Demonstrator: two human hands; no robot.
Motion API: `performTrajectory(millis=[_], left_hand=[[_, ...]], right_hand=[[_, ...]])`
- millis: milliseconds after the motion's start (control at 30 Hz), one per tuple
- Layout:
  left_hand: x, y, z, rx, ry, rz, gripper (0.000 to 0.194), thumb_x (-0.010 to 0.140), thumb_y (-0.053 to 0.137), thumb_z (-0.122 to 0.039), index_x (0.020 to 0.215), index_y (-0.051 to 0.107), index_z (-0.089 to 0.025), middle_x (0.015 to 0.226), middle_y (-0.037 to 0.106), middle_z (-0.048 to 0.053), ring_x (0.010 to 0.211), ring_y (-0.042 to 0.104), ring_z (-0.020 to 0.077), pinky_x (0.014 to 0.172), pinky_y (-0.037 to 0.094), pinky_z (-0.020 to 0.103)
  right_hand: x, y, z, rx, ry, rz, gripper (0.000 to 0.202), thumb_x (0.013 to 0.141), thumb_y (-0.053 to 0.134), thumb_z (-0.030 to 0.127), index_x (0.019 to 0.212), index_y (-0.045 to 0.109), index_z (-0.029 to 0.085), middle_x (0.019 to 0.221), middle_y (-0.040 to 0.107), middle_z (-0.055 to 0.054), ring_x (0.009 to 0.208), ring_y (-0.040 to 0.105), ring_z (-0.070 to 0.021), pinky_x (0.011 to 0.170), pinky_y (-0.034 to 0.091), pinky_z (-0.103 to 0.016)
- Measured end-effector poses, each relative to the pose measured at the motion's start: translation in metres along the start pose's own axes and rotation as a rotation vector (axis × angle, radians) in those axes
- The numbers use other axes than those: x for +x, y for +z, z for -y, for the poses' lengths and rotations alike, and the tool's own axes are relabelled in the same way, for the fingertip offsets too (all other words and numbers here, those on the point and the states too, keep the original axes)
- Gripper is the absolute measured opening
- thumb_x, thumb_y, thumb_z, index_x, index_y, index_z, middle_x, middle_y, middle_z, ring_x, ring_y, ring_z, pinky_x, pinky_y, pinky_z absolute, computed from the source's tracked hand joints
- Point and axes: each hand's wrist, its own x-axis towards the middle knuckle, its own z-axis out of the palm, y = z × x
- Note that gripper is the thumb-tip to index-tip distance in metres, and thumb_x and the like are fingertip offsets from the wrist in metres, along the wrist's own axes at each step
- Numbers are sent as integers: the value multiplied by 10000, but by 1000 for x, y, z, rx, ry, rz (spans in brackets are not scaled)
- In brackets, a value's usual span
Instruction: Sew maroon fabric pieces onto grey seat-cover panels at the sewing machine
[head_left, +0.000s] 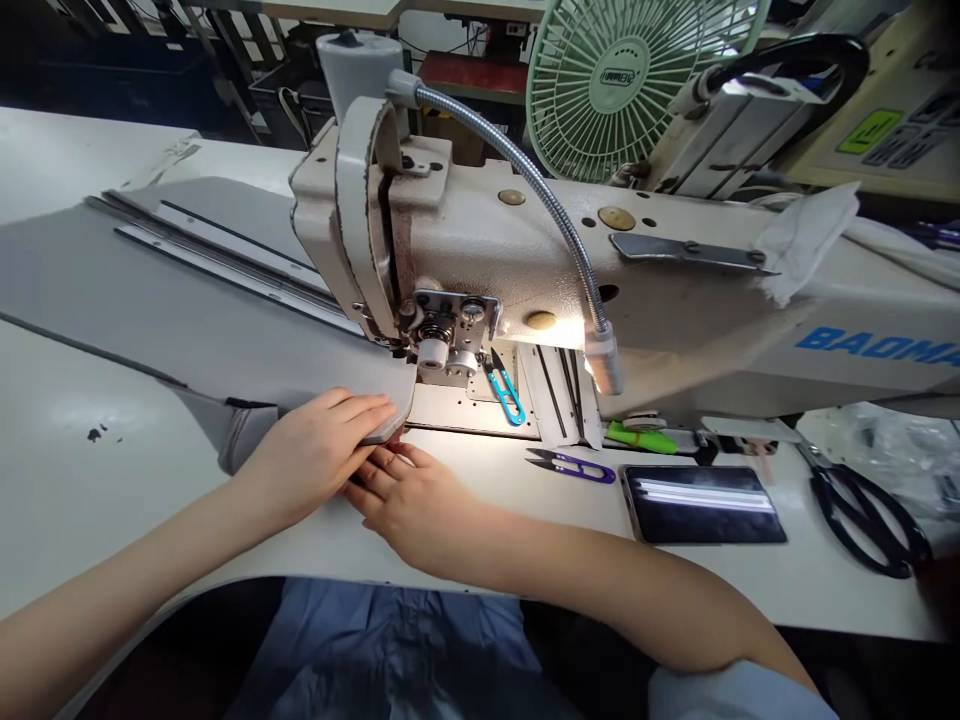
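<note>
A large grey fabric panel [202, 290] with dark edges and pale strips lies on the left of the table and reaches under the sewing machine's head [442, 340]. My left hand [319, 445] rests on the panel's near right corner, its fingers together and pressing on the fabric. Just right of it, my right hand [412, 500] has its fingers bent at the panel's edge, touching the left hand; its fingertips are partly hidden, and a small reddish-brown bit shows between the hands. Blue thread snips [506, 390] lie on the machine bed beside the needle area.
Purple snips [574, 466], a phone [701, 505], a green tool [641, 437] and black-handled scissors [862, 510] lie to the right. A flexible lamp [525, 170] arches over the machine arm. Behind it stands a green fan [630, 80].
</note>
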Motion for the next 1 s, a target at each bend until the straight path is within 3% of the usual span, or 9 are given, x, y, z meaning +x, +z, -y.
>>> performTrajectory(millis=[167, 300, 433, 567, 800, 1000], left_hand=[[-2, 5, 8, 118, 68, 60, 379, 966, 405, -183, 1237, 649, -81, 1322, 629, 141, 1076, 611, 251, 941, 476, 388], [-2, 9, 13, 166, 187, 126, 367, 925, 397, -94, 1128, 702, -110, 1351, 607, 149, 1223, 555, 284, 967, 457, 413], [1, 11, 13, 110, 116, -36, 345, 933, 400, -82, 1139, 677, -101, 1178, 690, 123, 1013, 626, 222, 907, 487, 362], [9, 11, 15, 0, 60, -128, 268, 946, 428, -110, 1011, 684, -151, 972, 705, 67, 861, 616, 189, 756, 468, 328], [19, 15, 32, -74, 157, -93, 266, 932, 437, -112, 969, 692, -182, 919, 699, 42, 856, 602, 180, 755, 416, 329], [26, 21, 46, -171, 121, -63, 322, 961, 387, -134, 978, 704, -194, 967, 709, 44, 922, 613, 172, 824, 450, 339]], right_hand=[[4, 7, -7, -84, 11, -103, 367, 1015, 464, 290, 1320, 544, 102, 1336, 620, -136, 1274, 524, -262, 1108, 352, -438], [3, 8, -10, -112, 48, -142, 391, 1014, 471, 331, 1310, 534, 83, 1310, 620, -159, 1237, 536, -276, 1089, 373, -452], [4, 13, 1, -174, 133, -209, 381, 991, 457, 224, 1309, 514, 23, 1337, 568, -231, 1223, 523, -313, 997, 452, -474], [5, 17, 13, -230, 123, -201, 411, 952, 400, 92, 1305, 487, -98, 1267, 588, -310, 1163, 577, -306, 931, 498, -449], [5, 20, 10, -284, 158, -178, 489, 972, 374, 144, 1398, 421, -92, 1347, 541, -344, 1235, 577, -342, 850, 516, -442], [13, 22, -2, -260, 191, -151, 510, 1001, 405, 210, 1415, 407, -87, 1407, 474, -353, 1295, 524, -354, 953, 474, -468]])
